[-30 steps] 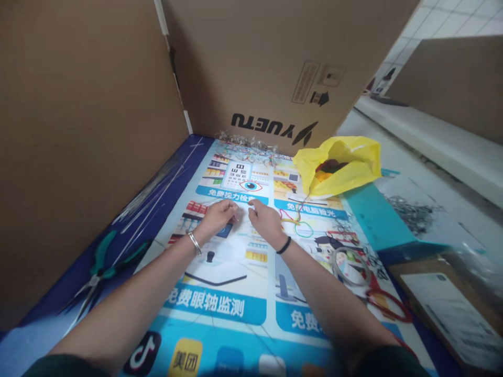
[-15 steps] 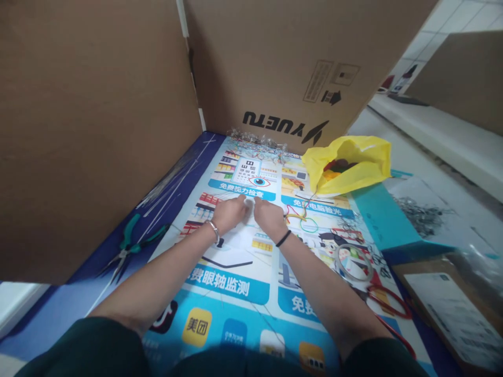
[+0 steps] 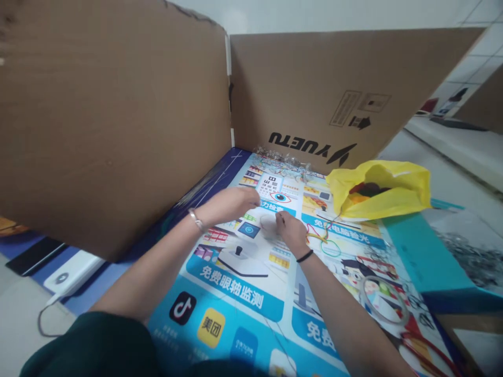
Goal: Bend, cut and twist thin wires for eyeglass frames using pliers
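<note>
My left hand [image 3: 240, 202] is closed in a pinch over the printed poster sheet [image 3: 220, 293]; whatever lies between its fingertips is too small to make out. Lower and to the right, my right hand [image 3: 291, 230] is also closed, thumb against fingers. Close to its fingertips shows a faint, blurred whitish loop [image 3: 268, 223], and I cannot tell whether it is held. Thin coloured loops of cord or wire [image 3: 330, 247] lie beside my right wrist.
Cardboard panels stand at the left [image 3: 118, 115] and back [image 3: 306, 84]. A yellow bag [image 3: 393, 207], a tape roll [image 3: 383, 298] and red-handled scissors [image 3: 428, 351] lie to the right. Tangled silvery wire [image 3: 471, 256] lies far right. A white device with a cable [image 3: 73, 275] sits at left.
My hands have come apart from around a small white thing; the left now sits higher and further left of the right. The view has tilted up and swung left.
</note>
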Available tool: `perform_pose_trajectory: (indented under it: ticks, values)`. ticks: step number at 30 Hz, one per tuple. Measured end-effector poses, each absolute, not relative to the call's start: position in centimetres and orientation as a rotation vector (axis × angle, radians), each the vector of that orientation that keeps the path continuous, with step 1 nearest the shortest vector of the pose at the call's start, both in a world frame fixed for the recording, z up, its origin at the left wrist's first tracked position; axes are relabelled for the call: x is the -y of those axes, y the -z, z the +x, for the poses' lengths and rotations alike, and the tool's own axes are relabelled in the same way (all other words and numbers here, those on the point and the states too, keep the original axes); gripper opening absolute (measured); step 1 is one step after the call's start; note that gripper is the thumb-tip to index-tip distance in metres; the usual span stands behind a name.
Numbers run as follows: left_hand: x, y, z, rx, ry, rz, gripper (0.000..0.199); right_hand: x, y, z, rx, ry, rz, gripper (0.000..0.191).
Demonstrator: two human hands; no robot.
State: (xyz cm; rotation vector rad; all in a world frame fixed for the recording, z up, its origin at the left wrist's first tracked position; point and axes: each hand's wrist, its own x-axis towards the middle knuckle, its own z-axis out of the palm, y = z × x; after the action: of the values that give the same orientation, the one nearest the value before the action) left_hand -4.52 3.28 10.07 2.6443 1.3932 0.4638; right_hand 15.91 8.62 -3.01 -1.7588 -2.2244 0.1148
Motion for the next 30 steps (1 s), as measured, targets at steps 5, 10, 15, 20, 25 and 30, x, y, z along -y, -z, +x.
perform_pose_trajectory:
  ticks: [5, 10, 15, 20, 25, 30]
  values:
    - [0.3, -10.9, -12.1, -1.838, -0.449, 2.345, 0.028, -8.8, 3.2, 16.0, 2.233, -0.103, -1.7, 0.033]
    - [3.0, -6.2, -15.2, -1.887, -0.112, 2.191, 0.022, -9.0, 3.2, 16.0, 2.251, -0.107, -1.72, 0.033]
    - [4.8, -3.7, -14.1, -1.685, -0.081, 2.313, 0.033, -9.0, 3.2, 16.0, 2.27, -0.113, -1.714, 0.032]
    - [4.8, -3.1, -12.6, -1.651, 0.075, 2.481, 0.023, -8.9, 3.1, 16.0, 2.261, -0.14, -1.729, 0.031]
    - [3.4, -2.5, -11.9, -1.592, 0.238, 2.637, 0.011, -9.0, 3.2, 16.1, 2.258, -0.146, -1.698, 0.029]
    - [2.3, -2.2, -12.1, -1.477, 0.263, 2.691, 0.004, -9.1, 3.5, 16.2, 2.254, -0.151, -1.7, 0.03]
